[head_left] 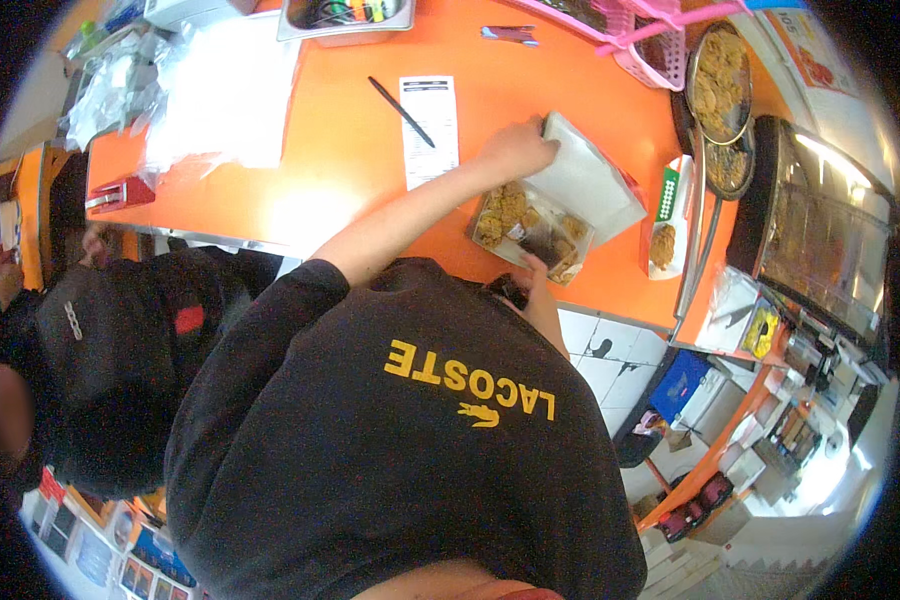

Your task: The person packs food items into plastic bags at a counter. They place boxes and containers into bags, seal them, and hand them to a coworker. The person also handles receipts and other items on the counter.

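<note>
A paperboard takeaway box (487,241) sits on the orange counter, its lid (592,180) raised and tilted back to the right. Pieces of fried chicken (504,214) and a dark item lie inside. My left hand (523,148) grips the lid's far left corner, the arm stretched over the counter. At the near wall of the box is my right hand (538,289), its fingertips over the edge; a small dark thing beside it is unclear. Left of the box, a black pen (402,112) lies across a printed paper slip (429,165).
A paper tray (664,261) with one fried piece stands right of the box. Beyond it are metal bowls of fried food (718,86) and tongs (696,247). Pink baskets (652,64), a steel pan (345,31), white sheets (225,97) and a red stapler (122,195) are around. Another person (105,360) is at left.
</note>
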The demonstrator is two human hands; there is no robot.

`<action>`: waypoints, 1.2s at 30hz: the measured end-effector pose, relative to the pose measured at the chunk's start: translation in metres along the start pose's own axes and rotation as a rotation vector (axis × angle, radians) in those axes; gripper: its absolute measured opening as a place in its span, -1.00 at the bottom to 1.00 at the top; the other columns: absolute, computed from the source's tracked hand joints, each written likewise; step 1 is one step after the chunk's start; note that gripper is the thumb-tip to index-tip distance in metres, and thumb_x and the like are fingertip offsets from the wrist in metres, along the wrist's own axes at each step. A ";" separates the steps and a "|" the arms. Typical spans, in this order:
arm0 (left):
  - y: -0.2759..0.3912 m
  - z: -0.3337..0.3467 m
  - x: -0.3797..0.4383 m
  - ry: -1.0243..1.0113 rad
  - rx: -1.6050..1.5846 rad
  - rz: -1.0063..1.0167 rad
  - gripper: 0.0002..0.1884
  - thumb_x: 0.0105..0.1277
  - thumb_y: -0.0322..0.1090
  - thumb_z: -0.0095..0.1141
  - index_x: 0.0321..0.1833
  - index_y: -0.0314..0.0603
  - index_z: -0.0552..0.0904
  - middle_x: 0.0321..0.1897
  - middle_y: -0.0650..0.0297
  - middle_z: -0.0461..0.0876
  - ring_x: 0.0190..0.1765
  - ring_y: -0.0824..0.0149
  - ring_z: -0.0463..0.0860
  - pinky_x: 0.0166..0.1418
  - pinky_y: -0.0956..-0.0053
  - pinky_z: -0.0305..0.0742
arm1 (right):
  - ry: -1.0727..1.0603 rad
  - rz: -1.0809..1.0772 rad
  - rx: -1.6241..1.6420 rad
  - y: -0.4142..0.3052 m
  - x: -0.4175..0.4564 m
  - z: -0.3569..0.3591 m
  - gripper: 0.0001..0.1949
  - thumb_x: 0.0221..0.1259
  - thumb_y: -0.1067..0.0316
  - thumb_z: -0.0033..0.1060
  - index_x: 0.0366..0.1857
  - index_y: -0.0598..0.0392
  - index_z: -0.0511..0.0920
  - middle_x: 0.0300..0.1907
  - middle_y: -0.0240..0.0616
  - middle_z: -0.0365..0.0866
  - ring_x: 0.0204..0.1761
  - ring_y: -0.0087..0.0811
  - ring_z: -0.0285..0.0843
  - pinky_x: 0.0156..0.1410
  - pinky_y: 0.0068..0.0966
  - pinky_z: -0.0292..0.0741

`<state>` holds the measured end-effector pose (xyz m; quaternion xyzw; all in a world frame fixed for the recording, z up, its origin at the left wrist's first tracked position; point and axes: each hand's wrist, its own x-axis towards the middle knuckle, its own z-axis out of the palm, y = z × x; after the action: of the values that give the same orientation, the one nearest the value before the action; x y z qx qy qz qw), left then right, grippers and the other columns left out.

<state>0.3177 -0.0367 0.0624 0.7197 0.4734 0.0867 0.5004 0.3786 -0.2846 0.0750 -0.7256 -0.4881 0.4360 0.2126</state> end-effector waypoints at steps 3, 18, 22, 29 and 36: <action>-0.011 0.012 0.011 0.004 0.043 0.007 -0.35 0.24 0.06 0.00 0.23 -0.36 0.37 -0.20 -0.29 0.60 -0.09 -0.25 0.60 0.03 -0.01 0.49 | -0.023 0.001 0.221 -0.010 -0.008 -0.019 -0.47 0.12 0.39 0.33 0.17 0.13 0.30 -0.04 -0.09 0.59 0.04 -0.25 0.56 0.14 -0.35 0.48; 0.001 -0.016 -0.025 0.266 0.012 0.259 -0.57 0.26 -0.10 0.07 0.01 -0.32 0.43 -0.39 -0.25 0.60 -0.23 -0.25 0.61 -0.11 -0.07 0.48 | 0.895 -0.862 -0.514 -0.227 0.194 -0.216 -0.70 0.20 0.31 0.17 -0.01 0.15 0.53 -0.05 -0.07 0.60 0.02 -0.16 0.57 0.12 -0.32 0.45; -0.004 -0.013 -0.022 0.263 0.057 0.322 -0.57 0.25 -0.12 0.09 0.02 -0.32 0.42 -0.37 -0.21 0.62 -0.24 -0.26 0.61 -0.12 -0.03 0.50 | 1.098 -1.013 -0.751 -0.266 0.249 -0.258 -0.79 0.21 0.36 -0.04 -0.14 0.07 0.57 -0.16 -0.11 0.60 -0.06 -0.12 0.54 0.03 -0.28 0.45; 0.009 -0.030 -0.022 0.368 -0.092 0.410 -0.71 0.25 -0.34 0.10 -0.01 -0.27 0.46 -0.30 -0.02 0.66 -0.26 -0.07 0.66 -0.17 0.15 0.55 | 0.873 -0.703 -0.715 -0.226 0.241 -0.255 -0.50 0.28 0.11 0.05 0.18 0.24 0.35 0.15 0.09 0.37 0.24 -0.03 0.27 0.32 -0.23 0.18; 0.012 -0.035 0.005 0.464 -0.129 0.499 -0.74 0.17 -0.40 0.19 -0.08 -0.26 0.53 -0.22 0.07 0.63 -0.23 0.07 0.66 -0.16 0.24 0.56 | 0.728 -0.138 -0.271 -0.037 0.115 -0.141 -0.26 0.09 0.13 0.37 0.29 0.27 0.21 0.20 0.21 0.37 0.22 0.03 0.38 0.28 -0.21 0.36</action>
<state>0.3069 -0.0109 0.0876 0.7412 0.3776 0.3974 0.3874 0.4940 -0.1490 0.1282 -0.8196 -0.4817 0.0667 0.3030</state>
